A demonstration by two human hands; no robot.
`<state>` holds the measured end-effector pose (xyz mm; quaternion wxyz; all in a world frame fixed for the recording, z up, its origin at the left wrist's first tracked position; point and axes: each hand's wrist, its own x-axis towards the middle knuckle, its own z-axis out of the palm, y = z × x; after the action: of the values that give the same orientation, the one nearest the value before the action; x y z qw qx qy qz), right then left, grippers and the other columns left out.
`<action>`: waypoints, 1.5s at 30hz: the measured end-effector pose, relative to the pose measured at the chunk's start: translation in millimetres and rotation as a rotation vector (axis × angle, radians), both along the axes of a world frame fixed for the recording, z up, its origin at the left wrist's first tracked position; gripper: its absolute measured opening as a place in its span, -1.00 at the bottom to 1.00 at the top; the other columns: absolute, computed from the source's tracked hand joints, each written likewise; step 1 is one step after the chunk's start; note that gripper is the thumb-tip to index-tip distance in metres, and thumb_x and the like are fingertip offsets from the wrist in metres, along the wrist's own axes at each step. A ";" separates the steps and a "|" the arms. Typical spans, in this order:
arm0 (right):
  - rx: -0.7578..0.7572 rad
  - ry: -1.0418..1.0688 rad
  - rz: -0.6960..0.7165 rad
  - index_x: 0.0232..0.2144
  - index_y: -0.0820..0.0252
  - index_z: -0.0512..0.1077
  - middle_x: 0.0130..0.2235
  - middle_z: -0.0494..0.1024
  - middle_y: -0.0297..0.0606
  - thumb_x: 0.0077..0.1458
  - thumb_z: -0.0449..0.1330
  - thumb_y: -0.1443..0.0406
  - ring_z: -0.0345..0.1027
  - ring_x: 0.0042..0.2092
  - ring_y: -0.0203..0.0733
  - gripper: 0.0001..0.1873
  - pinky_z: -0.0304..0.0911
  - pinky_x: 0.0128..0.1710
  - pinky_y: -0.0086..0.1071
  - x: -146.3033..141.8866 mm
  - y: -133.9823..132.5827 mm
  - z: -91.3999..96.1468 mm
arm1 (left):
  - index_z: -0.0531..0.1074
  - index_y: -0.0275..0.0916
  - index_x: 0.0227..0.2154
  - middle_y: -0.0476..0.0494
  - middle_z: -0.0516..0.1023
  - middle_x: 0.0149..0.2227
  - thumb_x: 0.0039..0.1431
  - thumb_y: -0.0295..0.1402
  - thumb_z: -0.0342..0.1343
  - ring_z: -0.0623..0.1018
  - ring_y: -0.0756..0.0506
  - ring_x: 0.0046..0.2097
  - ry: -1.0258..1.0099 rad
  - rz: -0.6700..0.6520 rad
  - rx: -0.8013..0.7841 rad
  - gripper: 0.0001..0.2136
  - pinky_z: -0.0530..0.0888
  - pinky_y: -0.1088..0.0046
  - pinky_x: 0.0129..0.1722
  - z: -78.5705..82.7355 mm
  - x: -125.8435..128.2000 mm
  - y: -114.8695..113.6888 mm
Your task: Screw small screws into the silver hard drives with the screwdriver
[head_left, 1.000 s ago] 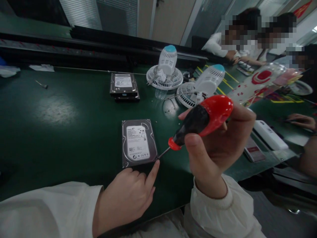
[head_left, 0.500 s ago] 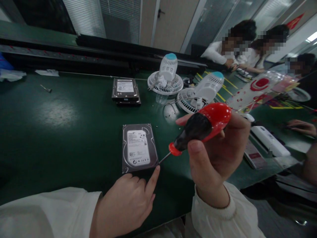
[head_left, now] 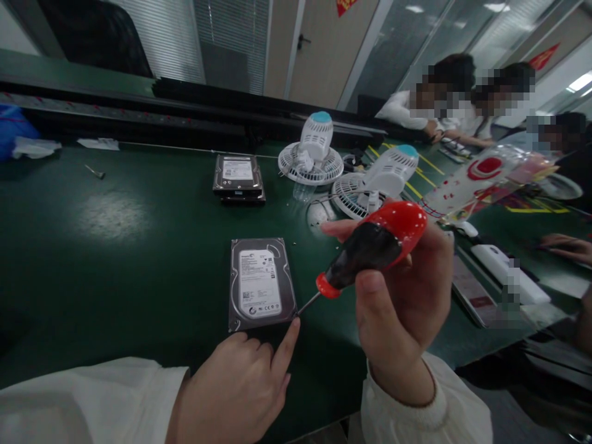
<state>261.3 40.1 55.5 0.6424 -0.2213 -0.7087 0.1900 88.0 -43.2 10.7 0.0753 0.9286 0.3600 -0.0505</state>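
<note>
A hard drive (head_left: 287, 283) with a white label lies flat on the green table. At its near right corner rests the tip of a screwdriver (head_left: 370, 250), which has a stubby red and black handle and a thin shaft. My right hand (head_left: 407, 320) grips that handle, thumb on the near side, the tool slanting down to the left. My left hand (head_left: 240, 382) is in front of the drive, its index finger stretched to the same corner beside the tip, its other fingers curled. Any screw under the tip is too small to make out.
Behind the drive is a stack of hard drives (head_left: 238, 172). Two white fans (head_left: 311, 163) lie face down beside a clear plastic cup (head_left: 304, 190). A phone (head_left: 472, 293) and a white device (head_left: 509, 271) are at right. Other people sit across the table and at right.
The head view has shifted, so the table things sit slightly lower in it. My right hand has turned a little around the handle. The screwdriver tip and left index finger stay at the drive's corner.
</note>
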 end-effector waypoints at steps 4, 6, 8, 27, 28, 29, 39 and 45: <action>-0.072 0.025 0.040 0.26 0.11 0.28 0.15 0.39 -0.07 0.21 0.20 0.33 0.52 0.06 0.01 -0.43 0.49 0.10 0.02 -0.8 -2.5 -1.2 | 0.03 -0.48 0.43 -0.26 0.63 -0.36 0.40 -0.35 -0.09 0.65 -0.24 -0.38 0.023 -0.009 -0.019 -0.40 0.61 0.15 -0.40 1.0 1.1 0.7; -0.053 0.031 0.000 0.23 0.06 0.32 0.13 0.40 -0.13 0.14 0.26 0.38 0.54 -0.01 -0.05 -0.40 0.53 0.00 -0.07 -2.3 -3.8 0.6 | 0.02 -0.47 0.43 -0.26 0.63 -0.36 0.40 -0.35 -0.09 0.65 -0.24 -0.37 0.038 -0.015 -0.034 -0.40 0.62 0.15 -0.40 3.1 1.3 1.1; -0.005 0.061 -0.065 0.18 0.02 0.37 0.08 0.43 -0.19 0.03 0.35 0.42 0.54 -0.08 -0.12 -0.35 0.55 -0.09 -0.15 -3.7 -4.6 2.8 | 0.02 -0.46 0.43 -0.26 0.63 -0.36 0.41 -0.36 -0.09 0.66 -0.25 -0.36 0.051 -0.013 -0.055 -0.40 0.62 0.14 -0.40 5.5 1.3 1.5; -0.033 0.048 -0.028 0.17 0.02 0.37 0.01 0.45 -0.22 0.15 0.28 0.36 0.55 -0.07 -0.12 -0.46 0.54 -0.08 -0.17 -4.7 -3.9 1.9 | 0.05 -0.52 0.41 -0.20 0.61 -0.42 0.40 -0.33 -0.08 0.61 -0.21 -0.43 -0.032 -0.005 0.037 -0.40 0.57 0.21 -0.45 -4.2 -0.5 0.0; -0.050 0.035 0.014 0.20 0.03 0.34 0.05 0.44 -0.19 0.21 0.22 0.34 0.54 -0.01 -0.07 -0.48 0.53 -0.01 -0.12 -4.2 -3.7 1.1 | 0.05 -0.53 0.41 -0.19 0.60 -0.43 0.40 -0.33 -0.08 0.61 -0.20 -0.44 -0.046 0.001 0.046 -0.40 0.56 0.21 -0.45 -5.9 -1.2 -0.7; -0.063 0.029 0.044 0.23 0.06 0.32 0.07 0.43 -0.16 0.25 0.17 0.33 0.53 0.04 -0.03 -0.49 0.50 0.05 -0.07 -4.0 -3.4 0.3 | 0.06 -0.53 0.41 -0.19 0.60 -0.43 0.40 -0.32 -0.08 0.60 -0.20 -0.44 -0.062 0.002 0.060 -0.40 0.56 0.22 -0.45 -7.3 -1.8 -1.2; 0.064 0.093 -0.053 0.08 -0.01 0.42 0.01 0.43 -0.29 0.04 0.36 0.40 0.52 -0.18 -0.25 -0.46 0.52 -0.16 -0.26 -8.4 1.2 3.4 | 0.09 -0.55 0.39 -0.18 0.60 -0.43 0.40 -0.34 -0.10 0.60 -0.19 -0.44 -0.057 -0.007 0.075 -0.42 0.52 0.25 -0.45 -5.5 -4.0 -0.9; -0.055 0.018 0.040 0.21 0.06 0.29 -0.03 0.47 -0.17 0.29 0.15 0.25 0.54 0.04 -0.05 -0.54 0.50 0.07 -0.05 -5.4 4.1 -4.6 | 0.11 -0.58 0.38 -0.16 0.59 -0.45 0.40 -0.34 -0.11 0.59 -0.19 -0.47 -0.080 -0.009 0.098 -0.42 0.50 0.24 -0.47 -6.0 -4.8 -0.3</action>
<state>255.8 44.1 50.9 0.6387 -0.2230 -0.7015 0.2242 83.2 -43.5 4.7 0.0438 0.9341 0.3543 0.0040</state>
